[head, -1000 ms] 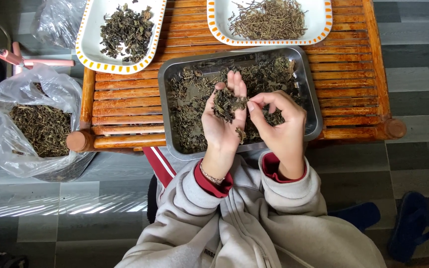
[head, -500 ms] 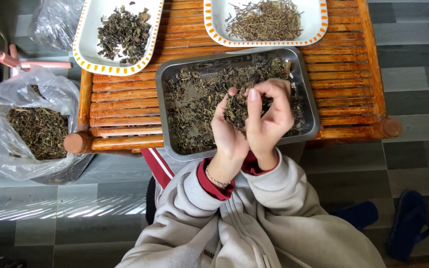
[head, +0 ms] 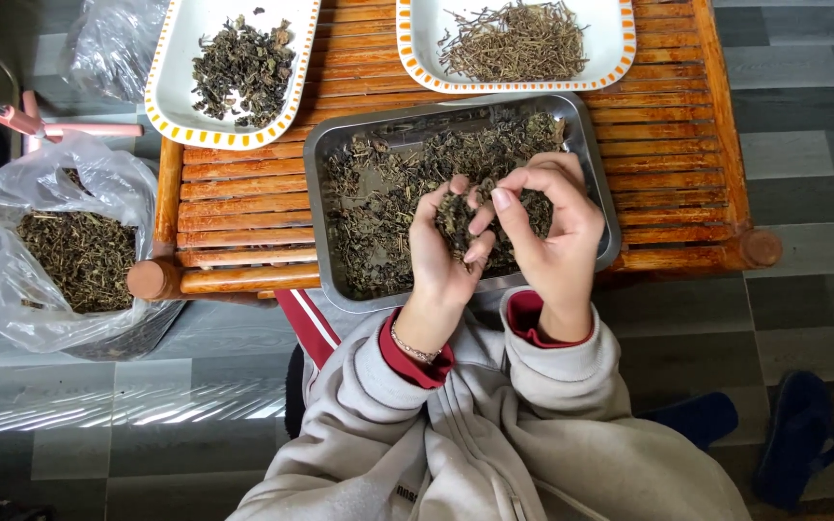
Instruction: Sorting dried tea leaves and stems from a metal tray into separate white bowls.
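Note:
My left hand (head: 439,259) is cupped palm up over the near edge of a steel tray (head: 320,232) and holds a small heap of dried dark leaves (head: 458,214). Close beside it, my right hand (head: 554,224) curls inward, its thumb and fingertips touching that heap. The tray is filled with loose dried leaves and stems (head: 388,193) and rests on a wooden slatted table (head: 243,207).
Two white dishes with orange dotted rims stand at the back: the left dish (head: 171,87) has dark leaves, the right dish (head: 620,48) thin stems. A clear plastic bag of dried herb (head: 60,246) sits on the floor at left. Dark slippers (head: 798,439) lie at right.
A second ago my left palm lay flat and open with leaves on it. It has since cupped around them, and my right hand closed in on the heap, then drew slightly right.

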